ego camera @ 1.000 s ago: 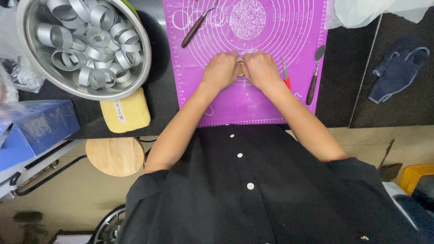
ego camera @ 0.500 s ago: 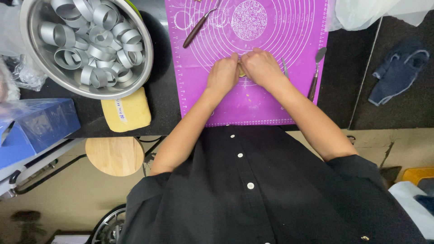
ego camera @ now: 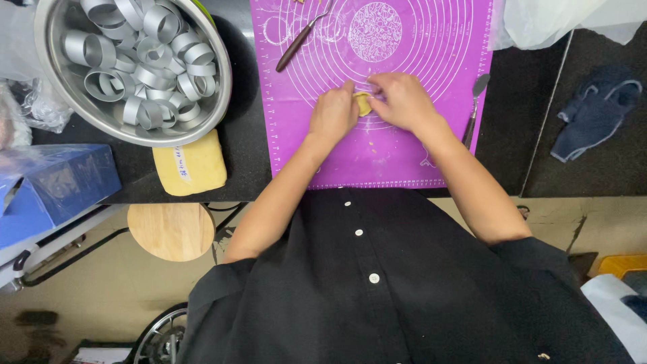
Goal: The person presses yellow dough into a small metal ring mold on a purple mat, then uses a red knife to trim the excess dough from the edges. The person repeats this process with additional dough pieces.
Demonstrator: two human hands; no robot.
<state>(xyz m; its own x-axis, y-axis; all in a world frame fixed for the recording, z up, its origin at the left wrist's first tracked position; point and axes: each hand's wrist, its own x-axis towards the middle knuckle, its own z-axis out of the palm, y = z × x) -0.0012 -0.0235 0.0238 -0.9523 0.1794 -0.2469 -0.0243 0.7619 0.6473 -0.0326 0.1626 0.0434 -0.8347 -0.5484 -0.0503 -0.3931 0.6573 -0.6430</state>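
Black worktop with a purple silicone baking mat [ego camera: 377, 155] on it. Left hand [ego camera: 333, 114] and right hand [ego camera: 402, 101] are both closed around a small yellowish dough piece [ego camera: 363, 102] at mat centre, pinching it between the fingertips. Looks like the shaping step; next needs even finger pressure. Wooden-handled tool [ego camera: 296, 44] above-left, steel bowl of metal rings [ego camera: 138, 64] further left, dough block [ego camera: 190, 164] below it.

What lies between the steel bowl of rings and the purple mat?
In the head view, only bare black table lies between the bowl and the mat; the yellow block sits below that gap.
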